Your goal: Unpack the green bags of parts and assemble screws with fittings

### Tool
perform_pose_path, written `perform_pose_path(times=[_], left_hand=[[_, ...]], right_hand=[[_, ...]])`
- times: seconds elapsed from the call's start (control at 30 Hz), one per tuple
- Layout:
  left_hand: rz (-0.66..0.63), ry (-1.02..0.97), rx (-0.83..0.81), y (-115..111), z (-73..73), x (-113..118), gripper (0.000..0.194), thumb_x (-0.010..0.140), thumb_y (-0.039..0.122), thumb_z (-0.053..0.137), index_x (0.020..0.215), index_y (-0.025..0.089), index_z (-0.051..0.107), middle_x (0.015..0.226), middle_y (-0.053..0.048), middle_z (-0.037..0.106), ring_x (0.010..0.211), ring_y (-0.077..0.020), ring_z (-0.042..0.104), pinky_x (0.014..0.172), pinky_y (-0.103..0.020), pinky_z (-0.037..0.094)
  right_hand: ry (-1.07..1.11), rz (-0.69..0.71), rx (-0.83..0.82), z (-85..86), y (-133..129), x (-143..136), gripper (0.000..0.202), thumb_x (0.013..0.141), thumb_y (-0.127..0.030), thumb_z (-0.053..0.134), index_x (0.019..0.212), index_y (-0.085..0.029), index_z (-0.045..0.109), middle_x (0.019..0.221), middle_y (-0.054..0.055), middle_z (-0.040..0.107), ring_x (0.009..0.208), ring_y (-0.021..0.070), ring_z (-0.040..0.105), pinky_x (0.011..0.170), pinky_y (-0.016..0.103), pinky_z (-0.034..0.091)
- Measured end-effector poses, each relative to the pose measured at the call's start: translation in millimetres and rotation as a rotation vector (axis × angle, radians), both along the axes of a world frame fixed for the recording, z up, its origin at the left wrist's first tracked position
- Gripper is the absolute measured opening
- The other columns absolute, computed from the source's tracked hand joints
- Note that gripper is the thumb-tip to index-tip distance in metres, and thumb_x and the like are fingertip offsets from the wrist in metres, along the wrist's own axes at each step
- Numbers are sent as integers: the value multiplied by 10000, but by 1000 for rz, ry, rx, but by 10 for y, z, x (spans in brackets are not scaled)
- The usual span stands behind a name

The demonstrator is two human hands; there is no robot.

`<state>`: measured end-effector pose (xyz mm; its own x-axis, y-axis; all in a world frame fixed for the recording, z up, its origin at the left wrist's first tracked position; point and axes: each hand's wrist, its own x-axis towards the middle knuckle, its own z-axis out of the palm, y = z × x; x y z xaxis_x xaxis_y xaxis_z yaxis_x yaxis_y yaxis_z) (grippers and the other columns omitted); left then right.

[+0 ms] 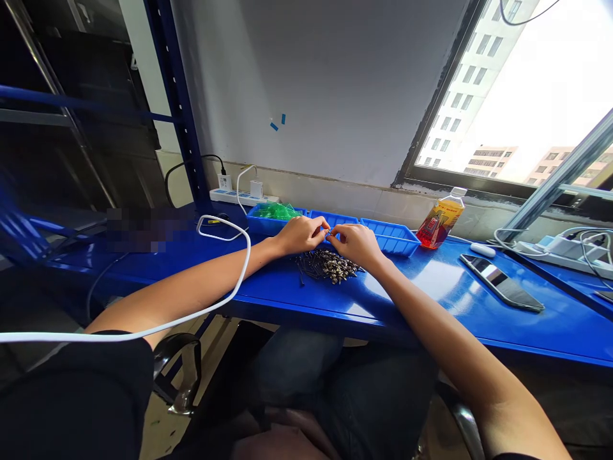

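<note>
My left hand [302,234] and my right hand [355,244] meet fingertip to fingertip just above the blue table [278,287]. Both are closed in a pinch on something very small, mostly hidden by the fingers. Under them lies a loose pile of small metal parts [335,265], dark screw-like pieces on the left and shiny brass-coloured ones on the right. Right behind the hands stands a row of blue plastic bins [395,241]. The left bin holds green, see-through plastic pieces [275,211].
A bottle of red drink [438,220] stands right of the bins. Farther right lie a phone [502,282] and a power strip [555,249] with cables. A white cable [242,275] loops over my left forearm. Another power strip [242,197] sits by the wall.
</note>
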<state>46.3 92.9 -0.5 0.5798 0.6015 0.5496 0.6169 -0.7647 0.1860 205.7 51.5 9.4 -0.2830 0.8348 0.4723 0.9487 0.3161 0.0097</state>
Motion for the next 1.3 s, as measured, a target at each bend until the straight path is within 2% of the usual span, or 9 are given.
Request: perform_pose_path(times=[0.23, 0.5, 0.87, 1.3], left_hand=[[6, 8, 9, 13, 3, -8, 232, 829, 212, 476, 982, 135, 633, 594, -1, 607, 554, -131, 544, 549, -233, 350], [11, 18, 17, 7, 13, -19, 257, 830, 212, 461, 1004, 133, 633, 604, -8, 615, 562, -137, 549, 558, -235, 369], [-5, 12, 34, 19, -1, -13, 248, 845, 240, 457, 1008, 139, 614, 614, -1, 613, 566, -134, 559, 566, -232, 376], [32, 9, 23, -16, 8, 1, 184, 829, 243, 467, 895, 147, 609, 598, 0, 600, 567, -138, 545, 559, -241, 355]], right_hand=[[-7, 38, -13, -8, -4, 1, 184, 821, -285, 515, 867, -221, 681, 721, 11, 671, 661, 150, 586, 521, 233, 266], [46, 71, 9, -5, -5, 14, 205, 823, -328, 514, 807, -223, 689, 673, 6, 650, 621, 136, 564, 524, 228, 267], [23, 45, -10, 8, -12, 12, 234, 845, -334, 481, 835, -217, 683, 722, 14, 662, 628, 135, 555, 524, 232, 260], [25, 22, -12, 35, -37, -7, 245, 858, -328, 471, 842, -205, 682, 721, 22, 669, 649, 146, 569, 535, 235, 271]])
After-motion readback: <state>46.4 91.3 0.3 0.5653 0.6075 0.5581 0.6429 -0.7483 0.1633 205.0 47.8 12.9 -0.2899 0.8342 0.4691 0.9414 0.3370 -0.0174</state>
